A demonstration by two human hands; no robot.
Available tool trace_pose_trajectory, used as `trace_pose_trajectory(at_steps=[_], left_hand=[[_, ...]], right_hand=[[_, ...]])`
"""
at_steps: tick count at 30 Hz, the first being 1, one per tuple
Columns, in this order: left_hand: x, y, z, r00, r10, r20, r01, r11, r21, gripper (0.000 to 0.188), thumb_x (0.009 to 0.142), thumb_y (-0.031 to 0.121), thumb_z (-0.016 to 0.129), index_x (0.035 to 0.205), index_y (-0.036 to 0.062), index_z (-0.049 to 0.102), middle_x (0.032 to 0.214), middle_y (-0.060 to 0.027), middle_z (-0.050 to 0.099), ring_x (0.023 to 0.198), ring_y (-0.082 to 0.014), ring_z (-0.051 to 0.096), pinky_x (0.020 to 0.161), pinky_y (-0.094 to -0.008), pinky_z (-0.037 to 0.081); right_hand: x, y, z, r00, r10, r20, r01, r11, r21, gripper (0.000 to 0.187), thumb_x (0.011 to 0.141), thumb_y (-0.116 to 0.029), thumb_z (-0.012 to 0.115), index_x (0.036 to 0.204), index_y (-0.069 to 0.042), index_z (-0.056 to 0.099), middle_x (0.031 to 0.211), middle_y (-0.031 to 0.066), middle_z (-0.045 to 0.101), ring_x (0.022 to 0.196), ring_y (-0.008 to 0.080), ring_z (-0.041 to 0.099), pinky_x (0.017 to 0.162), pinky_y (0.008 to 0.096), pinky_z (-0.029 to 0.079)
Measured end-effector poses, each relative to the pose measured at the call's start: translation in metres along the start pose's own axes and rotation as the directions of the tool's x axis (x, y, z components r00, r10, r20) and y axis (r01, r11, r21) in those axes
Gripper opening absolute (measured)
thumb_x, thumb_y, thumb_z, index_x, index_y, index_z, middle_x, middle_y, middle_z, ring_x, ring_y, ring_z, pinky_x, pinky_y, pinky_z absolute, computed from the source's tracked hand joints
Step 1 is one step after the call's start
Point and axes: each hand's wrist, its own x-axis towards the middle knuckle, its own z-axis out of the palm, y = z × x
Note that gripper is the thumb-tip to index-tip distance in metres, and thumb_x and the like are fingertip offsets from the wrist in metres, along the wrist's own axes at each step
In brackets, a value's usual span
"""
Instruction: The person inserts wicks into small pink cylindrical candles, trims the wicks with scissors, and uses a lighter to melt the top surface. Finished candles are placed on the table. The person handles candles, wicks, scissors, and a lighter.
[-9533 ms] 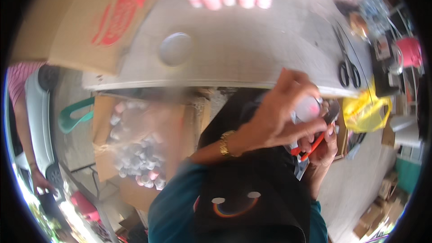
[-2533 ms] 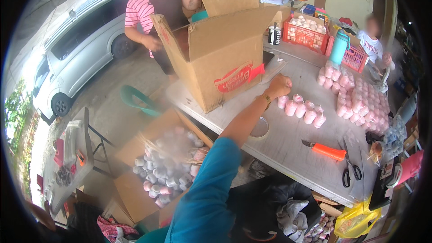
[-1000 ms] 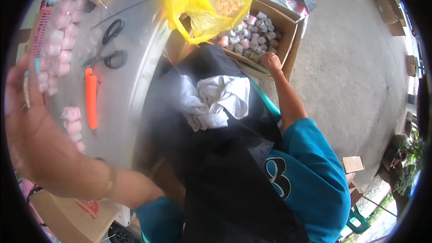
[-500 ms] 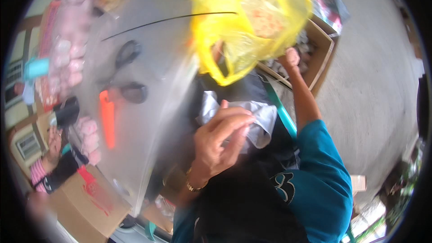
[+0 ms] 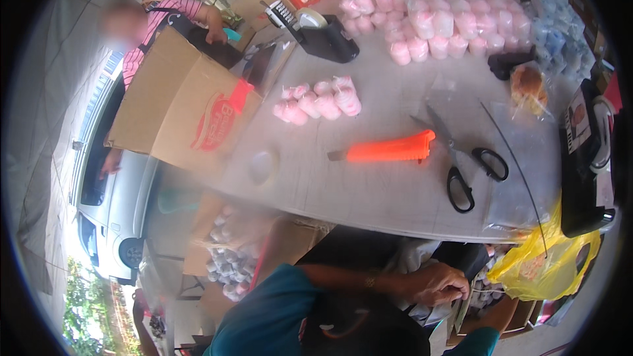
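Observation:
My left hand [image 5: 440, 285], with a bracelet at the wrist, is over my lap with fingers curled together. Anything in its grip is too small or hidden to make out. Silvery-grey crumpled material [image 5: 427, 314] lies under it. My right forearm [image 5: 499, 315] reaches toward a cardboard box of small whitish bundles [image 5: 486, 298]; the right hand's fingers are hidden. A yellow plastic bag [image 5: 550, 280] hangs at the table's edge beside that box. On the table [image 5: 303, 178] are black-handled scissors [image 5: 453, 150], an orange box cutter [image 5: 389, 148] and a thin black strip [image 5: 511, 158].
Pink-filled bags [image 5: 455, 23] are stacked at the table's far side, with a smaller pink group [image 5: 320, 100] nearer. A black tape dispenser [image 5: 330, 43] and a tape roll [image 5: 264, 166] sit left. A person [image 5: 188, 16] stands behind an open carton [image 5: 178, 92]. More whitish bundles [image 5: 231, 257] are lower left.
My view has swung left, so the table and far person show more fully. The yellow bag and both arms now appear lower right. My left hand remains curled.

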Motion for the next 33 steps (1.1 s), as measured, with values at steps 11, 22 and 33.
trace_pose_trajectory(at_steps=[11,22,33], left_hand=[[-0.014,-0.027,0.009,0.987,0.091,-0.131,-0.08,0.993,0.085,0.024,0.091,0.013,0.056,0.112,0.001,0.057,0.1,-0.0149,0.065,0.086,-0.0259,0.067,0.074,-0.0323,0.052],[-0.058,0.0,0.004,0.855,0.436,-0.282,-0.353,0.886,0.299,0.069,0.085,0.012,0.068,0.143,0.0066,0.031,0.127,-0.022,0.047,0.098,-0.0293,0.063,0.075,-0.0345,0.054],[-0.094,0.004,-0.018,0.833,0.298,-0.466,-0.282,0.953,0.107,0.035,0.089,0.01,0.062,0.121,0.0037,0.052,0.105,-0.0106,0.064,0.09,-0.021,0.066,0.076,-0.0302,0.053]], right_hand=[[-0.092,-0.042,-0.06,1.0,-0.03,0.002,0.011,0.432,0.902,0.023,0.087,-0.037,0.061,0.094,-0.015,0.061,0.064,-0.0033,0.052,0.046,0.0094,0.047,0.04,0.0246,0.036],[-0.299,-0.225,-0.176,0.896,-0.443,0.024,-0.059,-0.067,0.996,0.033,0.1,-0.043,0.04,0.106,-0.013,0.052,0.063,-0.0053,0.046,0.047,0.0027,0.037,0.039,0.0198,0.024],[-0.343,-0.269,-0.198,0.775,-0.615,-0.145,0.516,0.483,0.708,0.053,0.099,-0.048,0.038,0.12,-0.003,0.059,0.082,0.01,0.061,0.065,0.0154,0.054,0.058,0.0294,0.044]])
